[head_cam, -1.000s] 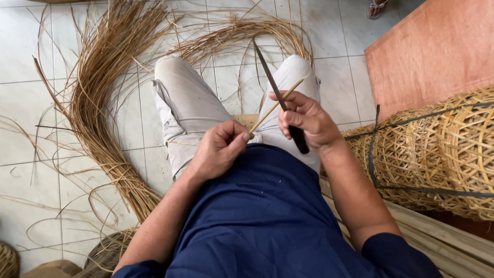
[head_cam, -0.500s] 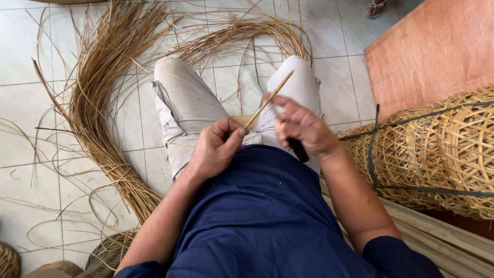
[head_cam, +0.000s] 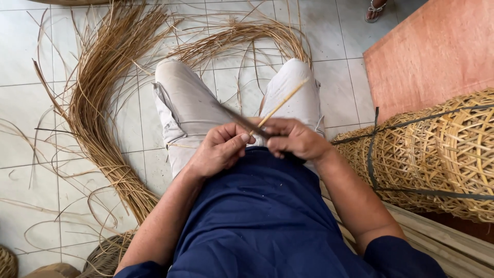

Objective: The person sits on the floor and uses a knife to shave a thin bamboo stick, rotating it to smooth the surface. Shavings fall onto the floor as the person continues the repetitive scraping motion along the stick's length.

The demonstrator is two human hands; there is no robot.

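Pale, thin rattan strip (head_cam: 280, 104) is pinched in the left hand (head_cam: 218, 150), its long axis slanting up and away past the right knee. Right hand (head_cam: 296, 139), touching the left, grips a dark-bladed knife (head_cam: 242, 121) laid across the strip's near end.

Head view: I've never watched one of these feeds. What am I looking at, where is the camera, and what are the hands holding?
There is no machine here. The camera sits on a person's head and looks down, so you see their blue shirt, pale trousers and two bare hands over the lap. The left hand pinches a thin pale cane strip that sticks up and away over the right knee. The right hand grips a dark-bladed knife, its blade crossing toward the left hand at the strip's lower end. On the tiled floor lies a long curved bundle of cane strands. Beside the right arm lies a stack of woven baskets, tied with dark straps, with a reddish board beyond.
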